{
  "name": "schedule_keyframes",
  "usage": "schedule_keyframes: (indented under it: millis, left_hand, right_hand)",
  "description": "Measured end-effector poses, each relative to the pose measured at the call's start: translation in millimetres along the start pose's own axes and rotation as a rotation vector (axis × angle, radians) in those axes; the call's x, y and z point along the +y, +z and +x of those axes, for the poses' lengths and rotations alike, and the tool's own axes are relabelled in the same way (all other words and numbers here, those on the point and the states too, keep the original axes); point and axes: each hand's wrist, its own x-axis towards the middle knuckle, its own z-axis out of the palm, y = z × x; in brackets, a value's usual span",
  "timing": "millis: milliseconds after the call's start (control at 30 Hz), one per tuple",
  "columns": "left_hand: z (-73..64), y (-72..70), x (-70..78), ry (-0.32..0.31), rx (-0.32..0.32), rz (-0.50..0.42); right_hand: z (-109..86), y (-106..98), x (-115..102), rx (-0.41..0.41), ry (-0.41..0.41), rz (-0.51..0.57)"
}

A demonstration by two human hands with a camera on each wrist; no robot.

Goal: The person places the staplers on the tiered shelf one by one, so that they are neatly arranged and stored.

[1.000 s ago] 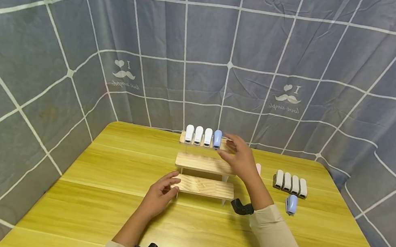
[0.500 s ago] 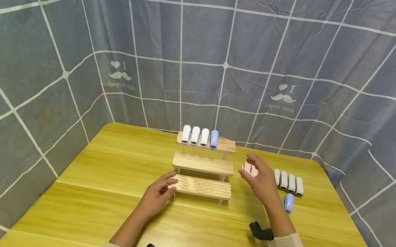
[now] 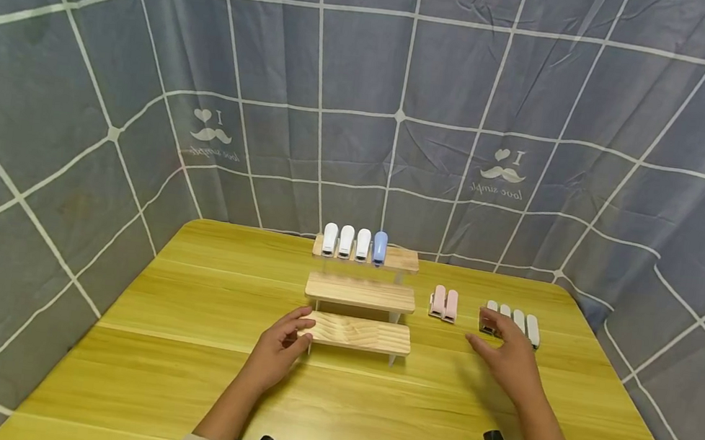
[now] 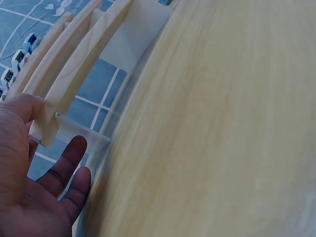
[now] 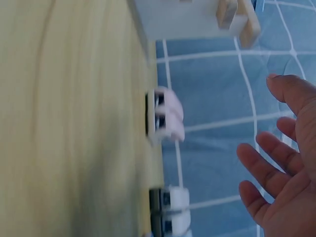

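My left hand [image 3: 277,348] holds the left end of the lowest plank of a stepped wooden stand [image 3: 355,333]; in the left wrist view the thumb lies against that plank [image 4: 74,74], with two fingers extended below it. My right hand [image 3: 511,358] hovers with spread fingers over the table at the right, nothing in its grasp. Behind it is a row of white mini staplers [image 3: 519,319], partly covered by the fingers. Two pink mini staplers [image 3: 444,303] stand side by side between stand and right hand, also seen as pink staplers [image 5: 170,116] in the right wrist view.
On the stand's top plank stand three white staplers [image 3: 346,241] and a blue stapler [image 3: 379,248], left of its bare right end. The middle plank [image 3: 360,293] bears nothing. A grey curtain [image 3: 370,62] with white lines surrounds the wooden table [image 3: 179,367].
My right hand has moved from beside the top plank, past the pink staplers, right toward the white row. It now hides the loose blue stapler. My left hand has stayed at the stand.
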Motion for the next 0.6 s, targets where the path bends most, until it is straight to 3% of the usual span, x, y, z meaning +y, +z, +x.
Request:
schedule_keyframes:
  millis: [33,400,500,600]
  left_hand:
    - [0.9,0.3,-6.4,0.007,-0.004,0.003]
    - [0.5,1.4,-5.0,0.025,0.012,0.003]
    - [-0.5,2.4,1.6,0.009,0.027,0.013]
    - [-3.7,1.3,17.6,0.0,0.034,0.009]
  right_hand:
    - [-1.5,-3,4,0.0,0.005,-0.014]
    - [-17.8,-36,34,-0.082,0.115,-0.039]
    - [-20.1,-39,42,-0.1,0.128,-0.034]
    - [-22.4,-41,50,-0.141,0.157,-0.026]
